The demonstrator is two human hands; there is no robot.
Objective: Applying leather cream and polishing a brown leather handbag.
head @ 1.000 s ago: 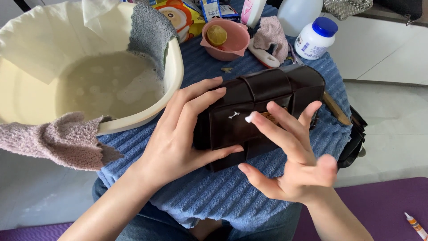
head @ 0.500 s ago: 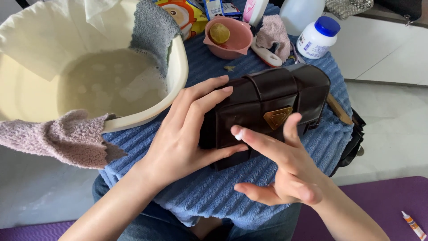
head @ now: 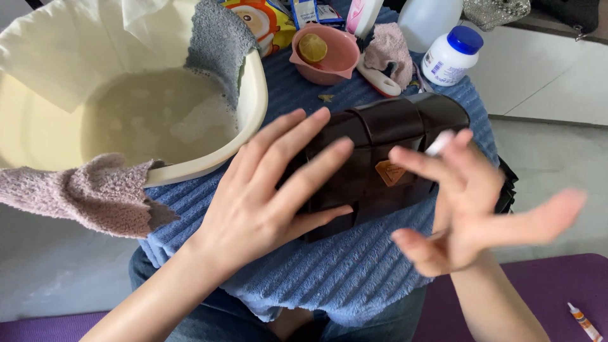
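A dark brown leather purse (head: 386, 139) with a small orange tag lies on a blue towel (head: 342, 266) across my lap. My left hand (head: 266, 196) rests flat on the purse's left half, fingers spread, pressing it down. My right hand (head: 468, 202) hovers over the purse's right end, blurred, fingers apart, with a dab of white cream on one fingertip. It grips nothing.
A cream basin (head: 253, 101) of soapy water sits at the left, with a pink cloth (head: 82, 196) and a grey cloth (head: 215, 38) over its rim. Behind the purse: a pink bowl (head: 329, 57), a white jar with blue lid (head: 451, 56), a pink rag (head: 389, 47). A small tube (head: 584, 322) lies on the purple mat.
My right hand has moved from the purse's front face to its right end, fingers now spread and blurred. My left hand stays pressed on the purse.
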